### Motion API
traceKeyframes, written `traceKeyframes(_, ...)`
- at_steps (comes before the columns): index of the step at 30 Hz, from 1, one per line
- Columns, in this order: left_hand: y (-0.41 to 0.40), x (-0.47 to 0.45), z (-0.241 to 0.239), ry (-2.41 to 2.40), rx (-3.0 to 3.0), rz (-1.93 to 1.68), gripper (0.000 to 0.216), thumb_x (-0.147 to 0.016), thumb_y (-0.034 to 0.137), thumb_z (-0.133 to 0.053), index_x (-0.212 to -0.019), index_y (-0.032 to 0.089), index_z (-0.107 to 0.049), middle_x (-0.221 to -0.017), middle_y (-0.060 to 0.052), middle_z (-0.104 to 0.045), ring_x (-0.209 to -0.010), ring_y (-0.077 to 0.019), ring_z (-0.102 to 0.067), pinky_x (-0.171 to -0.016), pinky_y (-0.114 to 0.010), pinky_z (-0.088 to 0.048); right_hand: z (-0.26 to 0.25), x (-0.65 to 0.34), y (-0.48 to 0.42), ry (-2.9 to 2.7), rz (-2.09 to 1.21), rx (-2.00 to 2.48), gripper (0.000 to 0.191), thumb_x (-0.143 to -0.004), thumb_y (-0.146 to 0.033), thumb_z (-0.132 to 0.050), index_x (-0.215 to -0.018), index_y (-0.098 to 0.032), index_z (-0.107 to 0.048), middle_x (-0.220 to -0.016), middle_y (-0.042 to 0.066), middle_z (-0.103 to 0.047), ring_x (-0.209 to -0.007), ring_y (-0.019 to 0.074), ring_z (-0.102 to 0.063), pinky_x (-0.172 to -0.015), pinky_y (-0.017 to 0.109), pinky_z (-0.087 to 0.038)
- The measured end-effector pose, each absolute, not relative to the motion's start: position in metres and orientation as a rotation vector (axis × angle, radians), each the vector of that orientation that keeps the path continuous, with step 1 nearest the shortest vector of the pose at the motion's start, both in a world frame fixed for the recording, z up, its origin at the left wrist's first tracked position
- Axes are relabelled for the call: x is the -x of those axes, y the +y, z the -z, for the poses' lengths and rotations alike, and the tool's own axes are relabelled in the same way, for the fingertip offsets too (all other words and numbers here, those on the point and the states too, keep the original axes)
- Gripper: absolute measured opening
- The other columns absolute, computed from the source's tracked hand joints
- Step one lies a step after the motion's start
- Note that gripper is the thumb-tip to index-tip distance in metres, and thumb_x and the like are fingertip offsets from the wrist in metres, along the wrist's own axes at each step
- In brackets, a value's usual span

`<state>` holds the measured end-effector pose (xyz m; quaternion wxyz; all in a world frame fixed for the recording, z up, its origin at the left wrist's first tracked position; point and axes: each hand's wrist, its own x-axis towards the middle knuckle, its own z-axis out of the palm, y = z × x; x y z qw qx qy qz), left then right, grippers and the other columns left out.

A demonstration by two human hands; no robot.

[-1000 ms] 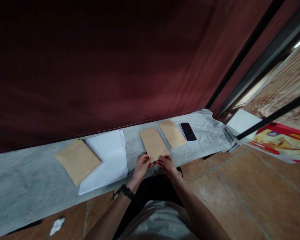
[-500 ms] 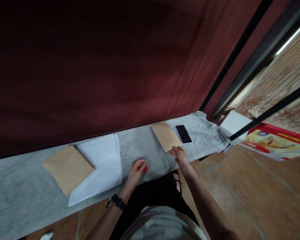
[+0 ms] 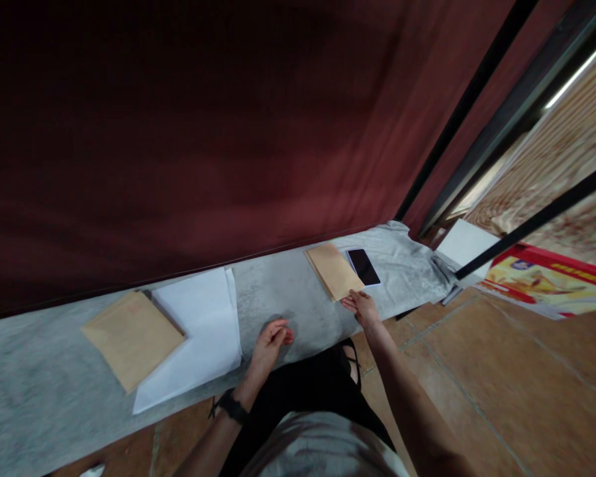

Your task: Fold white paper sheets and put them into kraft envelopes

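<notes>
My right hand (image 3: 361, 307) pinches the near corner of a brown paper envelope (image 3: 334, 268), which lies over the right part of the cloth-covered bench. Along its left side a second layer of brown paper shows. Just right of it lies a phone (image 3: 363, 266) with a dark screen. My left hand (image 3: 273, 338) hovers over the bench's near edge, fingers loosely curled and nothing in them. To its left is a stack of white paper (image 3: 198, 331), and more brown envelopes (image 3: 134, 338) overlap that stack's left side.
Grey cloth (image 3: 30, 371) covers the long narrow bench. Behind it rises a dark red curtain-like surface (image 3: 228, 165). Black poles (image 3: 469, 109) slant at the right, near a red and yellow printed box (image 3: 551, 278). Brown tiles (image 3: 516, 358) form the floor.
The envelope in my right hand has shifted slightly to the right, and the brown paper layer beneath it shows more along the left. My left hand has hardly moved.
</notes>
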<state>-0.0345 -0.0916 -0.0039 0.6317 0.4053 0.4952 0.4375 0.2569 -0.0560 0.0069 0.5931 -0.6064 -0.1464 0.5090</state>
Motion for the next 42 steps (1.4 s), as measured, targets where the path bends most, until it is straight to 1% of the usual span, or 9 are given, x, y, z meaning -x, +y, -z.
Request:
traceKeyframes(7,-0.092,0.034,0.001,1.141,-0.924,-1.008,0.048,-0.067,0.051,-0.085,-0.097,0.017,-0.068,-0.080,-0.006,-0.075,-0.071,-0.0196,-0.071,-0.071,-0.033,-0.058,-0.004,-0.256,-0.057,-0.284,-1.227,1.427,0.022,-0.076,-0.022,-0.076,-0.066,-0.022,-0.057,-0.056,0.003,-0.069,-0.056,0.0177,-0.070,-0.061,0.026,-0.060)
traceKeyframes(14,-0.093,0.034,0.001,1.149,-0.931,-1.020,0.049,-0.066,0.054,-0.085,-0.094,0.018,-0.068,-0.079,-0.005,-0.075,-0.067,-0.0193,-0.071,-0.071,-0.034,-0.059,-0.003,-0.256,-0.052,-0.289,-1.249,1.447,0.021,-0.075,-0.023,-0.078,-0.067,-0.022,-0.059,-0.056,0.002,-0.069,-0.054,0.0185,-0.070,-0.056,0.026,-0.060)
traceKeyframes(19,-0.093,0.034,0.005,1.139,-0.929,-1.031,0.049,-0.066,0.054,-0.085,-0.094,0.018,-0.068,-0.078,-0.005,-0.075,-0.067,-0.0188,-0.071,-0.072,-0.034,-0.059,-0.004,-0.255,-0.052,-0.278,-1.243,1.457,0.021,-0.077,-0.022,-0.075,-0.065,-0.021,-0.058,-0.056,0.003,-0.069,-0.053,0.0174,-0.070,-0.057,0.026,-0.060)
traceKeyframes(24,-0.092,0.036,0.010,1.126,-0.928,-1.026,0.049,-0.068,0.054,-0.084,-0.096,0.018,-0.068,-0.079,-0.005,-0.075,-0.068,-0.0195,-0.071,-0.072,-0.034,-0.059,-0.006,-0.254,-0.053,-0.274,-1.244,1.471,0.020,-0.077,-0.023,-0.074,-0.066,-0.022,-0.058,-0.055,0.003,-0.069,-0.055,0.0189,-0.070,-0.057,0.027,-0.060)
traceKeyframes(31,-0.091,0.036,0.011,1.119,-0.948,-1.031,0.048,-0.069,0.053,-0.083,-0.096,0.018,-0.067,-0.079,-0.005,-0.075,-0.066,-0.0186,-0.071,-0.071,-0.033,-0.059,-0.009,-0.253,-0.052,-0.285,-1.257,1.500,0.019,-0.080,-0.022,-0.072,-0.066,-0.020,-0.059,-0.058,0.006,-0.071,-0.054,0.0187,-0.070,-0.056,0.027,-0.059)
traceKeyframes(42,-0.093,0.038,0.009,1.111,-0.953,-1.030,0.047,-0.070,0.053,-0.082,-0.098,0.018,-0.067,-0.080,-0.005,-0.075,-0.070,-0.0192,-0.070,-0.073,-0.034,-0.059,-0.004,-0.258,-0.052,-0.418,-1.243,1.579,0.024,-0.085,-0.029,-0.069,-0.066,-0.019,-0.060,-0.060,0.009,-0.073,-0.049,0.0178,-0.068,-0.052,0.026,-0.057)
